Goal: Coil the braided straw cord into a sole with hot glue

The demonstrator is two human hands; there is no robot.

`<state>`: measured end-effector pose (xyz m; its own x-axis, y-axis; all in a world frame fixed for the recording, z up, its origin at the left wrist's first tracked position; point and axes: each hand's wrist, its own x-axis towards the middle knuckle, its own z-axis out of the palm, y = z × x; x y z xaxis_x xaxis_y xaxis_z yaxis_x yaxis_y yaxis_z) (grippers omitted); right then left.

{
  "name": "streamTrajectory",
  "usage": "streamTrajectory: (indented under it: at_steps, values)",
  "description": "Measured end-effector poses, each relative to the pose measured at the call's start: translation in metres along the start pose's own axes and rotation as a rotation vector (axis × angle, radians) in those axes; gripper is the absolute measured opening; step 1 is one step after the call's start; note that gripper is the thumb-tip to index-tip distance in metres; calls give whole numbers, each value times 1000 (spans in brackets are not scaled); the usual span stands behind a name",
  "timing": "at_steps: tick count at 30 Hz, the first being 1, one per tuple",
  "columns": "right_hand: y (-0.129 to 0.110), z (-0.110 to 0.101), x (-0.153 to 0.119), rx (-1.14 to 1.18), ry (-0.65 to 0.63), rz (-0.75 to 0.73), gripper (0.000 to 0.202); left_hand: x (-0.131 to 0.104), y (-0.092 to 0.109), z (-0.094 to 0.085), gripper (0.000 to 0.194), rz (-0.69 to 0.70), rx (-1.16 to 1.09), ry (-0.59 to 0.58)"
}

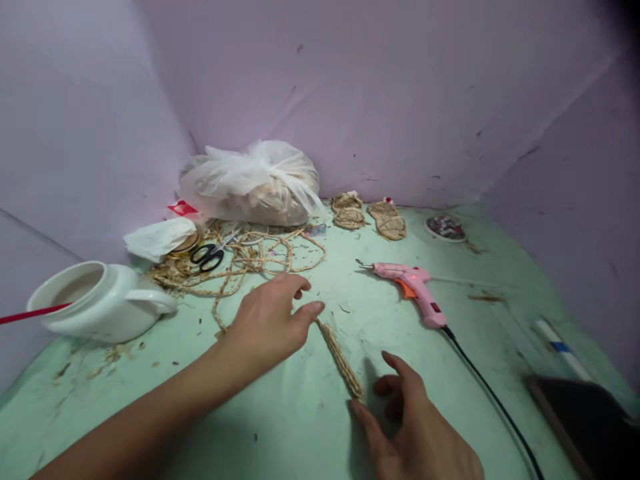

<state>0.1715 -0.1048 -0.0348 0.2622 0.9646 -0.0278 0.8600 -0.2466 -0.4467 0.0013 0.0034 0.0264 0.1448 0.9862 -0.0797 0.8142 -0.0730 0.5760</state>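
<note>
A narrow braided straw strip [341, 359] lies on the green table between my hands. Over its far end is my left hand [274, 312], thumb and forefinger apart; whether the thumb touches the strip I cannot tell. My right hand [407, 420] is beside the near end, its fingers spread and curved, the thumb tip close to the strip. From the tangle behind my left hand runs a straw cord [291, 257]. To the right of the strip, a pink hot glue gun [415, 283] with an orange trigger lies on its side, a small red light showing.
Black-handled scissors [207, 257] lie on the cord pile. A white jug [100, 300] stands at left, a tied plastic bag [255, 187] at the back. Two small woven soles [387, 220] lie by the wall, near a dish [445, 229]. A black cable [493, 393] and dark device [583, 427] occupy the right.
</note>
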Motion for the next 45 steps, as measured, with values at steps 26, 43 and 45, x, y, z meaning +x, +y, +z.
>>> streamTrajectory:
  at_steps: [26,43,45]
  values:
    - [-88,-21,111,-107,-468,-676,40,-62,-8,43,21,43,99,-364]
    - [-75,-47,129,504,-651,-349,5,-15,-15,26,20,-122,-774,-196]
    - [-70,-45,130,598,-686,-297,4,-11,-17,25,24,-133,-831,-238]
